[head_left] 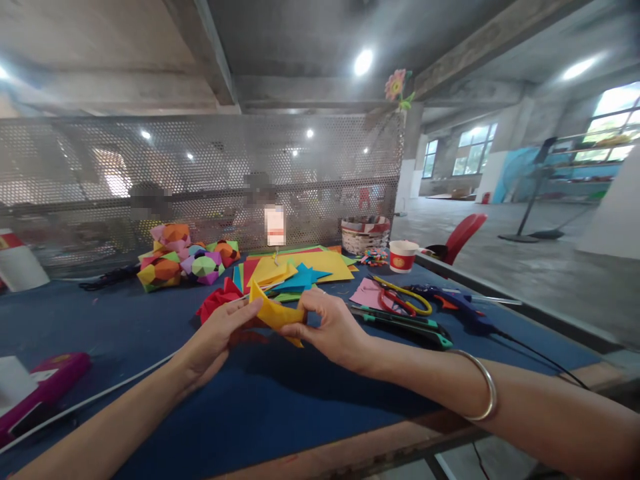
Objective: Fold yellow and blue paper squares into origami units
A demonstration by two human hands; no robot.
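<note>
A folded piece of yellow paper (274,311) is held above the blue table (280,400) by both hands. My left hand (215,337) supports its left edge with fingers stretched along the fold. My right hand (333,328) pinches its right side between thumb and fingers; a silver bangle (484,393) sits on that wrist. A red folded paper piece (217,299) lies just behind my left hand. A blue paper star (301,276) rests on a stack of coloured sheets (310,263) further back.
Multicoloured paper balls (183,260) sit at the back left. Scissors (400,299), a utility knife (405,323) and a blue glue gun (457,308) lie right of my hands. A paper cup (402,256), a woven basket (365,233), a perforated metal screen (200,173) and a magenta object (45,387) are nearby.
</note>
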